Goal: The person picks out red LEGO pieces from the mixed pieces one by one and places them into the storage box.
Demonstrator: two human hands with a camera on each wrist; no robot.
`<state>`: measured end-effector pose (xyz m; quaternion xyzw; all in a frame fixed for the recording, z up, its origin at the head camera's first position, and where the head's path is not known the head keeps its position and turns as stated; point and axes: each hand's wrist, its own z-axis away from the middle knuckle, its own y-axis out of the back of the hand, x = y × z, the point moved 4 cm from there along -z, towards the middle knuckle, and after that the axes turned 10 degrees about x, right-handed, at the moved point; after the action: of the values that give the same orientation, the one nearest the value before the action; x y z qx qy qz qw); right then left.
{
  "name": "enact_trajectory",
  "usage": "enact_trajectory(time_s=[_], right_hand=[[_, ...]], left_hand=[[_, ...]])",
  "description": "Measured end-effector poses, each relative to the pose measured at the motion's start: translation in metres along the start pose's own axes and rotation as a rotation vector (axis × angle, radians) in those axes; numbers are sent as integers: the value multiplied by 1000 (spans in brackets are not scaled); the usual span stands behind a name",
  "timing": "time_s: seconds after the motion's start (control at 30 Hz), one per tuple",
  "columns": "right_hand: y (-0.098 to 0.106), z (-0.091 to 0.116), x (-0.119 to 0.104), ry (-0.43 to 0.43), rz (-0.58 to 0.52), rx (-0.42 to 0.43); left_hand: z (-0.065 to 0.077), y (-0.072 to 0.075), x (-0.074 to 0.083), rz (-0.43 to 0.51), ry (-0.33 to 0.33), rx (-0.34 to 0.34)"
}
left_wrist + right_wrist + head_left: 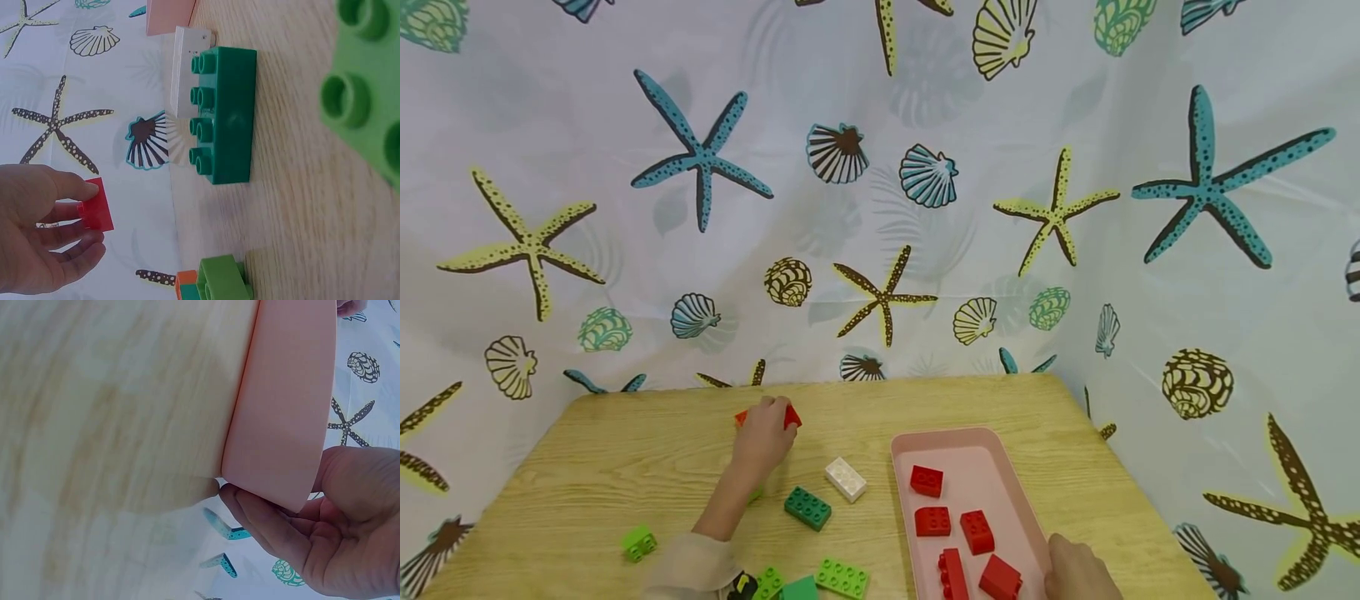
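A red toy brick (99,206) is pinched between the thumb and fingers of my left hand (763,437), toward the back of the table. In the head view the hand covers most of that brick, and a bit of orange brick (741,417) shows beside it. At the right, my right hand (1078,571) grips the side of a pink tray (278,406), with fingers under its edge and the thumb on the far side. Several red bricks (977,532) lie spread inside the tray.
Left of the tray, a white brick (846,479) and a dark green brick (807,508) lie on the wooden table (587,467). Light green bricks (842,577) and a teal one (799,589) are near the front. A patterned curtain (880,208) encloses the table's back and sides.
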<state>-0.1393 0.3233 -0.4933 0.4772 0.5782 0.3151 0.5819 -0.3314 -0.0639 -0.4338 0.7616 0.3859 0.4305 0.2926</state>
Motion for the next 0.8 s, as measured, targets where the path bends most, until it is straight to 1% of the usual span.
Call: enact_trajectory(time_s=[0.17,0.27,0.37,0.47,0.63,0.8], right_hand=[[1,2,0,24,3,24],[0,2,0,11,4,16],[0,1,0,-28,14,-15],[2,0,-2,-37,27,-23],[5,1,-4,-8,21,14],[5,2,-3,10,17,12]], left_hand=[[1,-11,15,-8,-4,-36],[1,-16,24,-11,-19,-45],[0,-19,36,-1,-53,-52],[-1,-21,48,16,-92,-59],[-1,-25,67,35,-151,-68],[4,-34,84,35,-222,-74]])
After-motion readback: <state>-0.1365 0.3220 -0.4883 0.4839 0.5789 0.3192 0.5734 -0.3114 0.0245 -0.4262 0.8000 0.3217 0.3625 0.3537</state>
